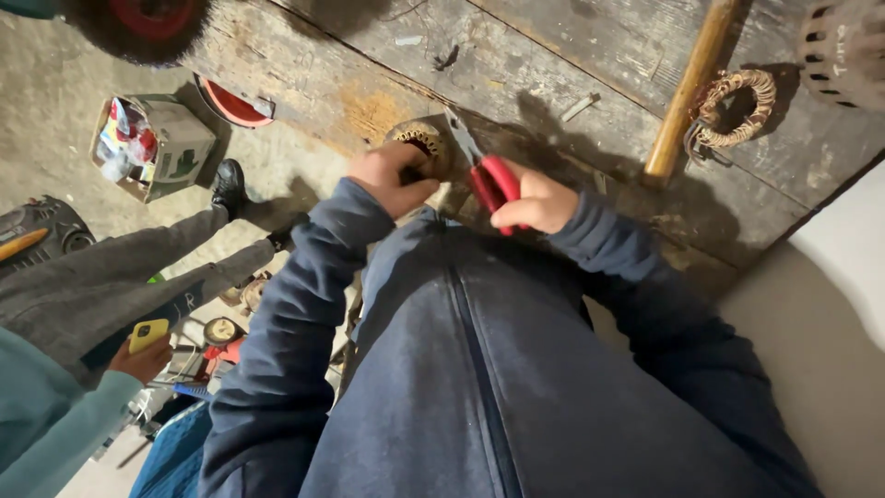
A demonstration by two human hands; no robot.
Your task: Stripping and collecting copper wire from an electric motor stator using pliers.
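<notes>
My left hand (392, 177) clamps the copper-wound coil (419, 140) steady on the tabletop (553, 65); my right hand (535, 201), beside it, grips red-handled cutters (489, 175)

Dim, warm light casts hard shadows (mild softness throughout), with wide-angle stretching at edges.

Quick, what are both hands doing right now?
Left hand: closed on the copper-wound motor coil.
Right hand: closed on the red-handled pliers.
</notes>
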